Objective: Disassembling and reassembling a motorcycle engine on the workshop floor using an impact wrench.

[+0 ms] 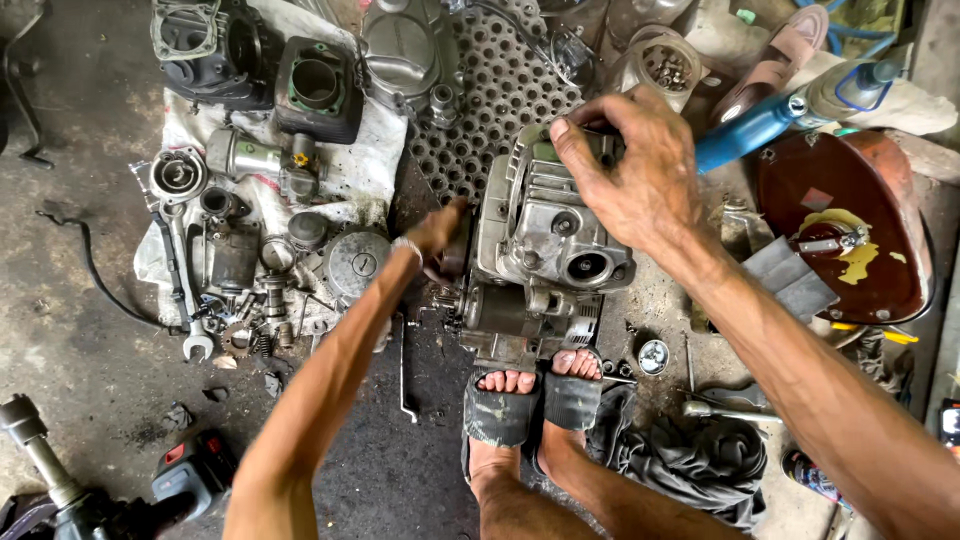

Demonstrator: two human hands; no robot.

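Head view: a grimy silver motorcycle engine (pixel 545 260), finned, with round ports on its near face, stands on the oily floor just beyond two sandalled feet (pixel 535 395). Right hand (pixel 630 170) grips its far top edge. Left hand (pixel 440 228) is pressed against its left side, fingers hidden, so its grip cannot be told.

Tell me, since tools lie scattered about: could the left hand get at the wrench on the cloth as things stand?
Probably yes. The left hand rests against the engine's left side, and the wrench lies uncovered on the cloth further left, nothing between them.
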